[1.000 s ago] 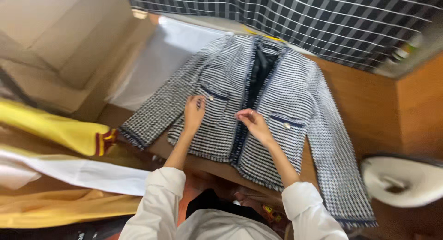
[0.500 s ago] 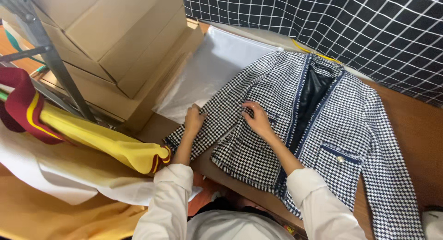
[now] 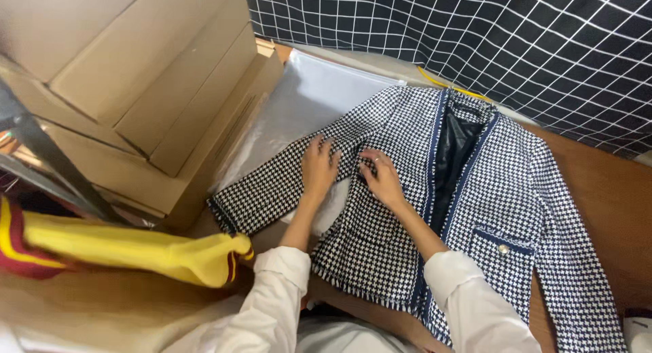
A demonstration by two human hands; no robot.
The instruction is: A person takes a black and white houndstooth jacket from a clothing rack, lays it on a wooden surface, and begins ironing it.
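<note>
Since half a second ago both hands have slid further onto the jacket's sleeve side. Now the left hand [image 3: 319,164] lies flat with fingers spread on the houndstooth jacket [image 3: 489,210], at the sleeve, and the right hand [image 3: 382,176] pinches the cloth just beside it, its grip closed on a fold. Spread open, the jacket lies on the wooden desk [image 3: 611,197]. Under the left hand's grip lies a clear plastic bag [image 3: 299,102]. Beyond it stand cardboard boxes [image 3: 136,88]; nearer the person, a yellow garment [image 3: 136,254]. Behind hangs a black grid-patterned cloth [image 3: 475,34].
</note>
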